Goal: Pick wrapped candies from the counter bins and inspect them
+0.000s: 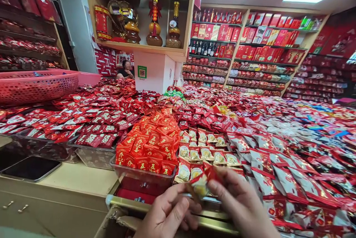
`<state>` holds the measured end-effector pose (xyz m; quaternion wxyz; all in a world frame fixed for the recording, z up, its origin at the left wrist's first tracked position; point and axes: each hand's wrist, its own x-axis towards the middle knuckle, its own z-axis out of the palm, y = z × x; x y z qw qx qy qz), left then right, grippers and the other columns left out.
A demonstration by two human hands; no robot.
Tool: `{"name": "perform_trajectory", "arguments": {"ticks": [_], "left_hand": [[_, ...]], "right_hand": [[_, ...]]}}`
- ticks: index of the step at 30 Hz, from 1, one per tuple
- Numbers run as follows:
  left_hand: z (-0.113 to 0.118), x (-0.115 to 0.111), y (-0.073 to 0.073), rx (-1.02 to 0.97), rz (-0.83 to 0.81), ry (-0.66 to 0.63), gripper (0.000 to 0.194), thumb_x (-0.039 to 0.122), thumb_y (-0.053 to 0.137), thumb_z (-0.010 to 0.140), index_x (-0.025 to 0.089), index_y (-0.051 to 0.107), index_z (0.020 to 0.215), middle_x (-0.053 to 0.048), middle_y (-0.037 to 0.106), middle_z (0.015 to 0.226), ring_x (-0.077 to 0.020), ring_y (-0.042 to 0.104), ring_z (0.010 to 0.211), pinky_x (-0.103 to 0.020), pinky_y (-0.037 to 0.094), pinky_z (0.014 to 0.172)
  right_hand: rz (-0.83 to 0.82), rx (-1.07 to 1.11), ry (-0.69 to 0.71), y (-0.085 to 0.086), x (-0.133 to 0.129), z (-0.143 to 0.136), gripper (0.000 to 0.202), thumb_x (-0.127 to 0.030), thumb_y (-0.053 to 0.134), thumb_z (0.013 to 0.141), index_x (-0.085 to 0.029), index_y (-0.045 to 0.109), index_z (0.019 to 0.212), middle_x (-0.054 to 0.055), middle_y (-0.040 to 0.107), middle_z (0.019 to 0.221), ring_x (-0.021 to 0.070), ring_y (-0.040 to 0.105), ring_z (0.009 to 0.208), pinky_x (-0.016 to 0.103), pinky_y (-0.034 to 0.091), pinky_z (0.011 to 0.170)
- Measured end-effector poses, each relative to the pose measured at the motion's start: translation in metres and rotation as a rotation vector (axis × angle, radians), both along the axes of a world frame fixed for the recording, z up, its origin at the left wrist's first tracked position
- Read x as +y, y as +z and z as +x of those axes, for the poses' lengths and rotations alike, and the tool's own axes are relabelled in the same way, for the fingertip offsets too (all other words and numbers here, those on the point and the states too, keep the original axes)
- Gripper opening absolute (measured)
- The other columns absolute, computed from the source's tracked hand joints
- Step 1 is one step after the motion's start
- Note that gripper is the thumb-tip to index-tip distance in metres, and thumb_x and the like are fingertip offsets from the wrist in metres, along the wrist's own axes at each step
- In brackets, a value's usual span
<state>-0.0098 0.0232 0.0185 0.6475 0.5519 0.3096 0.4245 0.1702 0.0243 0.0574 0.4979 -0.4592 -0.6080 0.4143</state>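
Note:
My left hand (169, 214) and my right hand (240, 202) are at the bottom middle, both pinching one small red and gold candy packet (204, 180) between fingertips. The left holds its lower left end, the right its upper right end. Just beyond the packet lies a heap of similar red and gold packets (205, 150). A clear bin (144, 175) piled with bright red packets (152, 137) stands directly in front of my left hand.
Red wrapped sweets cover the whole display counter (250, 119). Pink baskets (36, 85) sit at the left. A beige counter (75, 178) with a dark tray (30, 167) is at lower left. Shelves of red boxes (258, 37) line the back. A person (125, 70) sits far behind.

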Motion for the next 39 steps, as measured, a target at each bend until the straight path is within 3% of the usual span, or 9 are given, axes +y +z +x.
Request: {"name": "perform_trajectory", "arguments": {"ticks": [2, 4, 8, 11, 15, 21, 29, 34, 39], "left_hand": [[-0.005, 0.002, 0.005, 0.159, 0.182, 0.110, 0.032, 0.042, 0.051, 0.083, 0.021, 0.059, 0.107, -0.006, 0.069, 0.089, -0.0157, 0.064, 0.074, -0.025, 0.050, 0.068], [-0.008, 0.014, 0.018, 0.403, 0.482, 0.178, 0.023, 0.028, 0.048, 0.086, 0.020, 0.060, 0.104, -0.007, 0.067, 0.099, -0.0182, 0.062, 0.090, -0.029, 0.047, 0.082], [0.000, 0.071, 0.061, 1.110, 1.139, 0.089, 0.036, 0.009, 0.040, 0.083, 0.015, 0.054, 0.116, -0.009, 0.055, 0.125, -0.0226, 0.043, 0.118, -0.040, 0.030, 0.103], [0.016, 0.122, 0.085, 1.301, 1.144, 0.006, 0.038, 0.005, 0.045, 0.079, 0.018, 0.058, 0.112, -0.007, 0.055, 0.125, -0.0292, 0.035, 0.124, -0.052, 0.027, 0.100], [0.036, 0.159, 0.093, 1.528, 1.071, -0.163, 0.016, 0.014, 0.055, 0.081, 0.017, 0.064, 0.094, -0.006, 0.064, 0.108, -0.0276, 0.037, 0.123, -0.056, 0.027, 0.099], [0.053, 0.156, 0.095, 1.774, 0.945, -0.239, 0.015, 0.025, 0.057, 0.082, 0.015, 0.063, 0.092, -0.006, 0.061, 0.109, -0.0266, 0.040, 0.120, -0.054, 0.027, 0.098], [0.060, 0.149, 0.101, 1.869, 0.877, -0.209, 0.027, 0.036, 0.051, 0.085, 0.015, 0.060, 0.100, -0.008, 0.060, 0.111, -0.0273, 0.038, 0.122, -0.054, 0.025, 0.099], [0.064, 0.153, 0.095, 1.909, 0.862, -0.175, 0.023, 0.031, 0.058, 0.080, 0.015, 0.062, 0.096, -0.008, 0.059, 0.113, -0.0291, 0.032, 0.125, -0.057, 0.018, 0.101], [0.067, 0.156, 0.090, 1.871, 0.848, -0.165, 0.025, 0.023, 0.064, 0.076, 0.015, 0.062, 0.100, -0.008, 0.056, 0.121, -0.0295, 0.024, 0.130, -0.058, 0.010, 0.103]], "right_hand": [[0.113, -0.192, -0.143, 0.024, 0.022, 0.012, 0.024, -0.041, 0.051, 0.080, -0.019, 0.056, 0.090, 0.004, 0.061, 0.077, 0.0180, 0.055, 0.073, 0.029, 0.044, 0.066], [0.166, -0.411, -0.234, 0.043, 0.056, 0.025, 0.022, -0.036, 0.046, 0.082, -0.018, 0.055, 0.091, 0.005, 0.061, 0.079, 0.0172, 0.053, 0.072, 0.029, 0.042, 0.064], [0.010, -0.615, -0.309, 0.049, 0.132, 0.040, 0.023, -0.025, 0.051, 0.081, -0.015, 0.054, 0.102, 0.005, 0.061, 0.085, 0.0132, 0.053, 0.068, 0.026, 0.041, 0.059], [-0.129, -0.688, -0.326, 0.037, 0.170, 0.038, 0.026, -0.026, 0.055, 0.080, -0.012, 0.053, 0.102, 0.003, 0.058, 0.078, 0.0102, 0.051, 0.058, 0.024, 0.042, 0.052], [-0.223, -0.787, -0.264, 0.023, 0.187, 0.029, 0.019, -0.029, 0.052, 0.084, -0.012, 0.055, 0.092, -0.001, 0.056, 0.071, 0.0079, 0.051, 0.053, 0.022, 0.045, 0.049], [-0.246, -0.931, -0.157, 0.020, 0.190, 0.021, 0.019, -0.029, 0.052, 0.084, -0.012, 0.057, 0.092, 0.001, 0.060, 0.080, 0.0109, 0.057, 0.064, 0.026, 0.049, 0.057], [-0.182, -1.152, -0.140, 0.028, 0.185, 0.009, 0.018, -0.027, 0.055, 0.082, -0.014, 0.057, 0.095, 0.005, 0.061, 0.094, 0.0154, 0.059, 0.081, 0.034, 0.050, 0.072], [-0.147, -1.223, -0.097, 0.030, 0.182, 0.004, 0.015, -0.027, 0.053, 0.084, -0.014, 0.060, 0.085, 0.004, 0.062, 0.091, 0.0151, 0.059, 0.081, 0.033, 0.049, 0.073], [-0.029, -1.193, -0.103, 0.041, 0.174, 0.007, 0.015, -0.026, 0.056, 0.081, -0.013, 0.060, 0.088, 0.005, 0.063, 0.091, 0.0166, 0.059, 0.084, 0.036, 0.047, 0.077]]}}
